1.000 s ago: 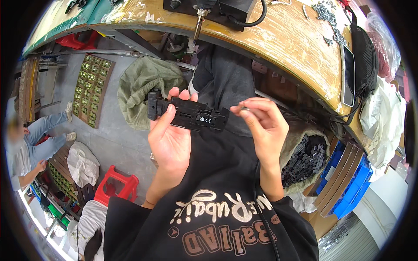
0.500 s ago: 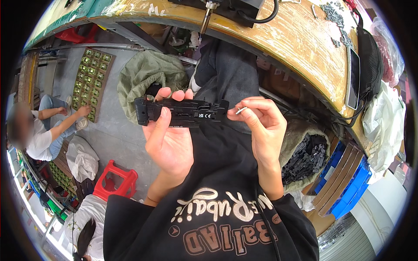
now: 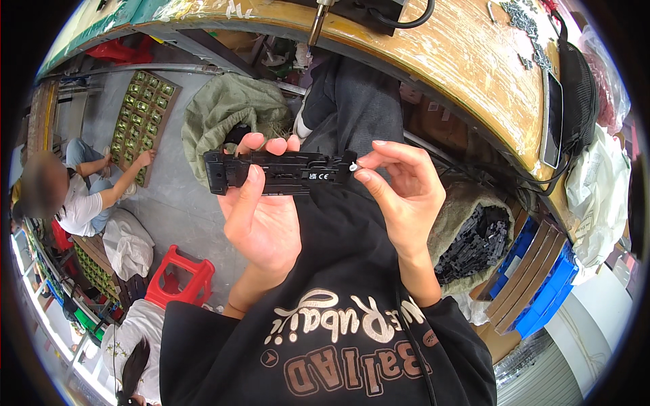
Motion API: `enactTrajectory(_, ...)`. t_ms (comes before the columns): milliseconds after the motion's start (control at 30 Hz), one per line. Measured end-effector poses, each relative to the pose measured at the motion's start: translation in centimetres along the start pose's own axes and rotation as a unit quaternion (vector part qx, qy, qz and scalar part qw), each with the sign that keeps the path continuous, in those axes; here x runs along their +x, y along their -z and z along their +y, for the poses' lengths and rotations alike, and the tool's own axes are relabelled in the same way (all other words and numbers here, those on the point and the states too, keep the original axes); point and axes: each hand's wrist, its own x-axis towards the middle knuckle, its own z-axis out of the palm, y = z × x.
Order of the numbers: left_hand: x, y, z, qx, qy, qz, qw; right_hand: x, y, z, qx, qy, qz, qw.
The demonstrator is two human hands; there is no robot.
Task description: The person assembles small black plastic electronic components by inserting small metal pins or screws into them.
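Observation:
A long black plastic housing (image 3: 288,177) lies level in my left hand (image 3: 263,227), with the thumb across its near face and the fingers behind it. Small white markings show toward its right end. My right hand (image 3: 409,196) is at that right end, thumb and forefinger tips closed on a tiny pale, shiny part (image 3: 353,166). This part sits against the housing's end; whether it is inside a hole there I cannot tell.
The wooden workbench (image 3: 460,54) bears a pointed metal tool (image 3: 317,28), a phone (image 3: 552,122) and small dark pieces (image 3: 520,20). A sack of black parts (image 3: 474,243) stands to my right, a green sack (image 3: 223,111) ahead left. Beyond the red stool (image 3: 179,277), another person sits.
My right hand has brought the small pale part from beside the housing to its right end and turned it. The housing has shifted slightly left. The other person has moved their arm.

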Motion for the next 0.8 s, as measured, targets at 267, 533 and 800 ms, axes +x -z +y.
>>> enactTrajectory(267,-0.5,0.1,-0.4,0.006,-0.02,-0.031,0.999,0.3,0.3,0.5,-0.193,0.15,-0.028,0.969)
enactTrajectory(533,-0.4,0.4,-0.4,0.028,-0.02,-0.054,0.998,0.7,0.6,-0.2,-0.263,0.207,-0.066,0.94)
enactTrajectory(800,-0.2,0.7,-0.1,0.027,-0.008,-0.089,0.996,0.6,0.8,-0.7,-0.284,0.193,-0.1,0.934)
